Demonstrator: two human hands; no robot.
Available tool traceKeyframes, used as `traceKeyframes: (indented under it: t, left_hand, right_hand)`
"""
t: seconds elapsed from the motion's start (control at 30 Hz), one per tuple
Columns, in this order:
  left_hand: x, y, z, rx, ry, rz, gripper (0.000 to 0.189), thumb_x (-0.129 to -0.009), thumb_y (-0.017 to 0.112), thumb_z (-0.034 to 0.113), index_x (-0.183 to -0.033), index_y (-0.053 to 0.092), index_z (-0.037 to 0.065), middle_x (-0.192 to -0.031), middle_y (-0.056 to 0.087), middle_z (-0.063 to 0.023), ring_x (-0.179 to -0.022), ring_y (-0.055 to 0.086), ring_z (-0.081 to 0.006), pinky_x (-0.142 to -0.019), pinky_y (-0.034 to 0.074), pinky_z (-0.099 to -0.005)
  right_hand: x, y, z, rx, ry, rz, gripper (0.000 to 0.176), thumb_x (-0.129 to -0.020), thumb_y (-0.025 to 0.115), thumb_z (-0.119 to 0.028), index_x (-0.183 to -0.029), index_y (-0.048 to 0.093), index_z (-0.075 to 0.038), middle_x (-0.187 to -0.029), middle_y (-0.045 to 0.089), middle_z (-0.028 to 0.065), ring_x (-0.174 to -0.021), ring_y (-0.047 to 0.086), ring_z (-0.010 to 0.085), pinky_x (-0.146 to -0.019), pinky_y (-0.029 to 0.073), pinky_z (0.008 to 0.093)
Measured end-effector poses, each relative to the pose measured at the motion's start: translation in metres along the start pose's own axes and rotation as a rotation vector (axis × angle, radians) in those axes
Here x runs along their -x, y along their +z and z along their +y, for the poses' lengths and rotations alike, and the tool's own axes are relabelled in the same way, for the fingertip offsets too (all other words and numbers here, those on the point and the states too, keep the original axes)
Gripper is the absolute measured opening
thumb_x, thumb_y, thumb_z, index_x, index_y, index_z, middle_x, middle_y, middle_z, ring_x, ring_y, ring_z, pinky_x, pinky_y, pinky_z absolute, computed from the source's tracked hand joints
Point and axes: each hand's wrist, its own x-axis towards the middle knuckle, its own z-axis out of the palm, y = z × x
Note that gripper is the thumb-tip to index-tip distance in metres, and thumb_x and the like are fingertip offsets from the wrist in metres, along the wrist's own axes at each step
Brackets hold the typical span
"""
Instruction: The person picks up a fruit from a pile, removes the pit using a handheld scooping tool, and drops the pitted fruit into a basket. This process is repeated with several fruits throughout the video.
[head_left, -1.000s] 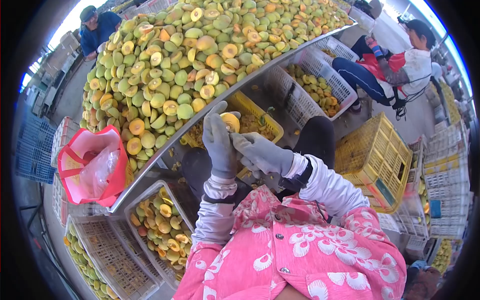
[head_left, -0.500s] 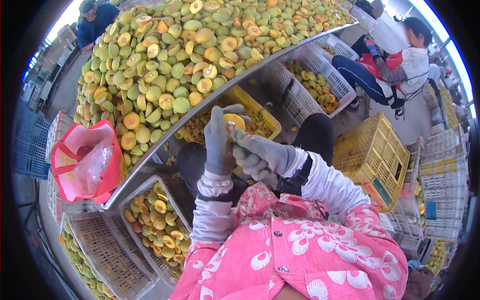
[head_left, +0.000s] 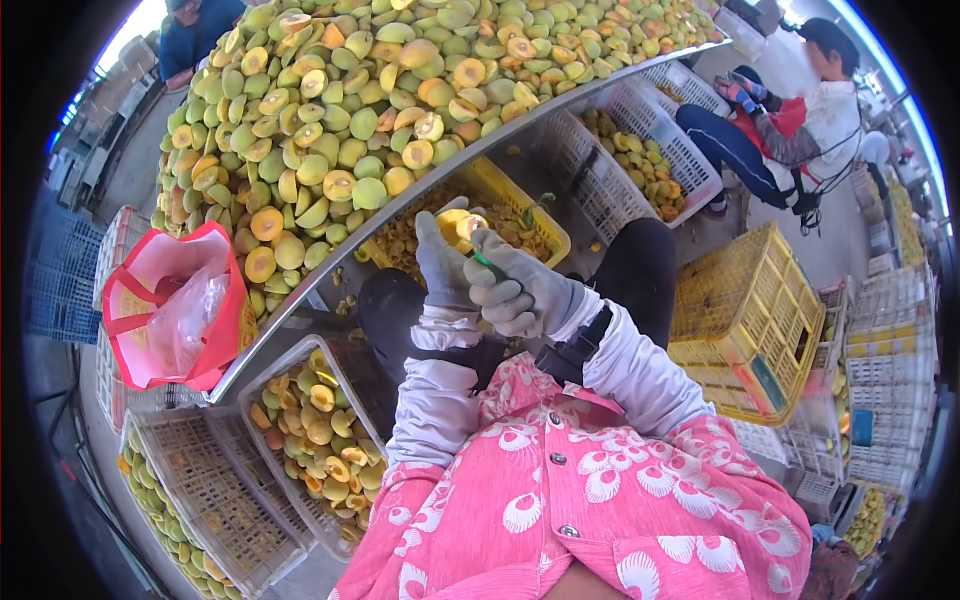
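My left hand [head_left: 443, 262], in a grey glove, holds a yellow halved fruit [head_left: 457, 229] above my lap. Close beside it, my right hand [head_left: 522, 287], also gloved, is wrapped round a small tool with a green handle [head_left: 487, 264]; the tool's tip meets the fruit's cut face. Beyond both hands, a yellow crate [head_left: 556, 240] holds small orange-brown scraps. A metal table edge [head_left: 330, 262] runs diagonally past them, and a large heap of halved green and orange fruit [head_left: 340, 130] lies on that table.
A red bag [head_left: 130, 335] with clear plastic inside hangs at the table corner. White crates [head_left: 300, 352] of fruit stand at left. An upturned yellow crate [head_left: 750, 320] is at right. One person [head_left: 825, 125] sits at upper right, another [head_left: 195, 40] is at upper left.
Both hands have moved slightly down, still together at the fruit, and my left fingers have closed more around it. The seated person has raised their hands. The view has shifted slightly.
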Motion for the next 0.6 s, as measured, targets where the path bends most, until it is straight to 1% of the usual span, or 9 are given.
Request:
traceKeyframes:
  t: [0.03, 0.1, 0.13, 0.23, 0.3, 0.33, 0.4, 0.47, 0.6]
  left_hand:
    - [-0.007, -0.003, -0.002, -0.047, 0.103, 0.11, 0.061, -0.099, 0.034, 0.053, -0.111, 0.058, -0.001, -0.087, 0.064, -0.01, -0.078, 0.059, -0.0177, -0.069, 0.049, -0.0278]
    - [-0.009, -0.01, -0.001, -0.044, 0.096, 0.126, 0.061, -0.099, 0.034, 0.054, -0.109, 0.06, 0.0, -0.088, 0.063, -0.0075, -0.079, 0.059, -0.0167, -0.068, 0.048, -0.027]
    - [-0.006, -0.012, 0.003, -0.14, 0.057, 0.12, 0.062, -0.099, 0.034, 0.055, -0.107, 0.062, 0.0, -0.09, 0.064, -0.007, -0.08, 0.059, -0.0163, -0.07, 0.049, -0.027]
    - [-0.011, -0.021, 0.004, -0.285, 0.104, 0.098, 0.049, -0.1, 0.04, 0.042, -0.105, 0.061, -0.002, -0.095, 0.066, -0.0097, -0.079, 0.06, -0.0206, -0.069, 0.05, -0.0332]
    - [-0.009, -0.015, 0.0, -0.519, 0.393, 0.086, 0.045, -0.1, 0.041, 0.038, -0.099, 0.066, 0.0, -0.091, 0.064, -0.0059, -0.082, 0.059, -0.0152, -0.073, 0.048, -0.0281]
    - [-0.009, -0.019, -0.003, -0.488, 0.395, 0.074, 0.035, -0.098, 0.044, 0.027, -0.097, 0.066, 0.0, -0.09, 0.065, -0.0084, -0.081, 0.06, -0.0184, -0.075, 0.048, -0.031]
    - [-0.02, -0.043, -0.016, -0.97, 0.553, 0.134, 0.029, -0.093, 0.045, 0.02, -0.093, 0.067, 0.001, -0.092, 0.066, -0.0158, -0.085, 0.063, -0.0279, -0.079, 0.049, -0.0377]
    - [-0.019, -0.043, -0.018, -0.69, 0.348, 0.185, 0.027, -0.093, 0.048, 0.021, -0.09, 0.067, 0.002, -0.092, 0.066, -0.0162, -0.083, 0.063, -0.0322, -0.073, 0.051, -0.0393]
    - [0.005, -0.031, -0.006, -0.742, 0.173, 0.354, 0.03, -0.092, 0.051, 0.024, -0.09, 0.067, -0.001, -0.079, 0.066, -0.0104, -0.068, 0.06, -0.0169, -0.06, 0.048, -0.0319]
  right_hand:
    - [-0.003, 0.002, -0.004, 0.013, 0.003, -0.004, 0.043, -0.097, 0.045, -0.051, -0.088, 0.053, -0.01, -0.058, 0.038, -0.0054, -0.041, 0.03, 0.0028, -0.032, 0.028, 0.0185]
    - [-0.008, 0.007, -0.006, 0.833, -0.287, 0.747, 0.044, -0.097, 0.046, -0.049, -0.093, 0.055, -0.006, -0.064, 0.052, 0.0009, -0.046, 0.046, 0.0112, -0.041, 0.041, 0.0297]
    - [-0.013, -0.008, -0.009, 1.533, -0.485, 0.993, 0.042, -0.097, 0.049, -0.043, -0.1, 0.054, -0.002, -0.072, 0.061, 0.01, -0.057, 0.059, 0.0233, -0.054, 0.047, 0.0396]
    - [-0.015, -0.013, -0.008, 1.887, -0.53, 1.116, 0.036, -0.096, 0.053, -0.036, -0.1, 0.052, 0.0, -0.078, 0.064, 0.018, -0.064, 0.063, 0.0339, -0.058, 0.046, 0.0427]
    - [-0.02, -0.029, -0.002, 2.035, -0.697, 1.118, 0.024, -0.094, 0.054, -0.027, -0.098, 0.052, -0.003, -0.078, 0.062, 0.0218, -0.07, 0.061, 0.0419, -0.058, 0.045, 0.0473]
    - [-0.021, -0.033, -0.001, 2.086, -0.785, 1.106, 0.022, -0.093, 0.055, -0.025, -0.096, 0.053, -0.003, -0.077, 0.062, 0.0218, -0.071, 0.06, 0.0428, -0.058, 0.045, 0.0486]
    - [-0.023, -0.053, 0.003, 2.184, -0.901, 1.108, 0.019, -0.093, 0.053, -0.024, -0.093, 0.05, -0.005, -0.073, 0.06, 0.021, -0.069, 0.06, 0.0413, -0.06, 0.046, 0.05]
    - [-0.025, -0.055, 0.002, 2.159, -0.783, 1.107, 0.025, -0.094, 0.05, -0.032, -0.097, 0.047, -0.008, -0.065, 0.059, 0.0223, -0.061, 0.06, 0.043, -0.057, 0.046, 0.0531]
    - [-0.028, -0.068, 0.009, 2.128, -0.598, 1.109, 0.026, -0.093, 0.051, -0.032, -0.098, 0.046, -0.007, -0.068, 0.062, 0.024, -0.064, 0.062, 0.0439, -0.057, 0.047, 0.0528]
